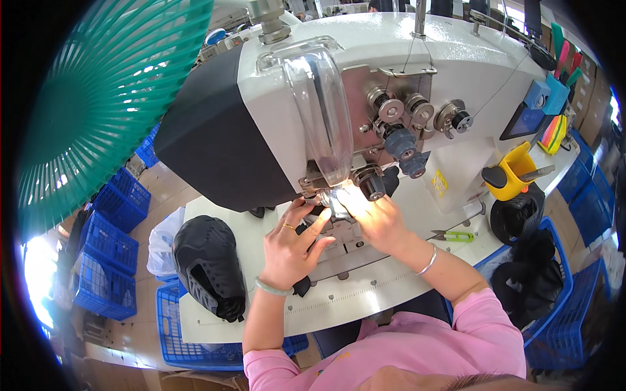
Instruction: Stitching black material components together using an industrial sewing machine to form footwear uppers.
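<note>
Both hands work under the head of a white sewing machine [274, 85], at its brightly lit needle area. My left hand [292, 244] has its fingers spread, the tips beside the presser foot and the thumb apart. Bits of a black piece [301, 285] show under and beside this hand; most of it is hidden. From the other side my right hand [381, 225] reaches in with its fingers bent together. Glare washes out its fingertips, and what they pinch cannot be made out. A black shoe upper [208, 267] lies on the white table [365, 293], left of my left hand.
Green-handled thread snips [453, 236] lie right of my right wrist. Farther right are a yellow holder [512, 173] and a blue crate [554, 241] with black pieces. A green fan guard [98, 91] fills the upper left. Blue crates [107, 280] stand on the floor left.
</note>
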The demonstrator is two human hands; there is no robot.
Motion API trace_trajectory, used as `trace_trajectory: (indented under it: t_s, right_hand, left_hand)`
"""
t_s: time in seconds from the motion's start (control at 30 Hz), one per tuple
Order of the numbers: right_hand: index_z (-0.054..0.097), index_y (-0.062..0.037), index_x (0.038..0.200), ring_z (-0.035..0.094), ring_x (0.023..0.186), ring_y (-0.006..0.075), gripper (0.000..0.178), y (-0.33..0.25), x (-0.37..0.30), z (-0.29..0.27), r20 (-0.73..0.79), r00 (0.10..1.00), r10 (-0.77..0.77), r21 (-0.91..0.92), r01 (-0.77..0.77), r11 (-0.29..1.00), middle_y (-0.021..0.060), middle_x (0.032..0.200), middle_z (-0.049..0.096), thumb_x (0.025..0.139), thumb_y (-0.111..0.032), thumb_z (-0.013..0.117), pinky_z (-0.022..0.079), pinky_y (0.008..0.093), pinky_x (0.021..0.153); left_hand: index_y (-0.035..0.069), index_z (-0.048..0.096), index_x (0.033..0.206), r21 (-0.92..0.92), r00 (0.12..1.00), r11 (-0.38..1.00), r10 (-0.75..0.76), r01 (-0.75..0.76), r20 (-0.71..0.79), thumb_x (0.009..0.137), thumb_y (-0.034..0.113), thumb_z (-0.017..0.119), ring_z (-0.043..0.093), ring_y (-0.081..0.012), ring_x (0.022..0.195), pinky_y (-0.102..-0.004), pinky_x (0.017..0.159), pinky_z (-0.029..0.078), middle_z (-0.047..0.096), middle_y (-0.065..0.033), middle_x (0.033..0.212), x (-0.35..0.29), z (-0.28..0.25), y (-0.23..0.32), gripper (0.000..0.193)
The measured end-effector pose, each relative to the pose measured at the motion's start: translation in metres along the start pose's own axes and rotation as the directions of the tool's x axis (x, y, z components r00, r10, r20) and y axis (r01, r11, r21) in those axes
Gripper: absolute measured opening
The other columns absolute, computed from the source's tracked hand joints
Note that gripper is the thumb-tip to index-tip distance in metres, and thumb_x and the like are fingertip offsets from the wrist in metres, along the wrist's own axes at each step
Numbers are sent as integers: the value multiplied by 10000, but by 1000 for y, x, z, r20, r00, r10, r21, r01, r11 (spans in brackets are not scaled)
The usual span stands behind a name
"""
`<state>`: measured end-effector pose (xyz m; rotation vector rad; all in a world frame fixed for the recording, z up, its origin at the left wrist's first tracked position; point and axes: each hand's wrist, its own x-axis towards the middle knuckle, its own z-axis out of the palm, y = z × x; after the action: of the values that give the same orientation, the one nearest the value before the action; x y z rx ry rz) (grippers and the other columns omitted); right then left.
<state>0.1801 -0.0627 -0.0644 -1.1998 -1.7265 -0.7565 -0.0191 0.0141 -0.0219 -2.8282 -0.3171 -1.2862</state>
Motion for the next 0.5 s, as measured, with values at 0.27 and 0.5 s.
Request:
trace_trajectory:
  t_s: [0.27, 0.5]
  right_hand:
    - [628, 27, 888, 588, 1072, 371, 259, 12, 8, 3, 160, 983, 88, 43, -96, 994, 224, 1021, 615, 629, 18, 626, 460, 430, 1021]
    - [613, 33, 851, 588, 1045, 367, 257, 11, 14, -10, 201, 980, 7, -46, 3, 999, 213, 977, 605, 596, 4, 631, 440, 437, 1032]
  left_hand:
    - [129, 749, 1044, -76, 995, 996, -54, 47, -82, 693, 168, 820, 652, -341, 1045, -364, 786, 562, 660, -184, 1137, -1, 9, -7, 360]
    - [40, 718, 1077, -357, 898, 890, -376, 282, -227, 829, 47, 696, 680, -308, 944, -324, 862, 508, 680, -190, 1072, -11, 29, -18, 249]
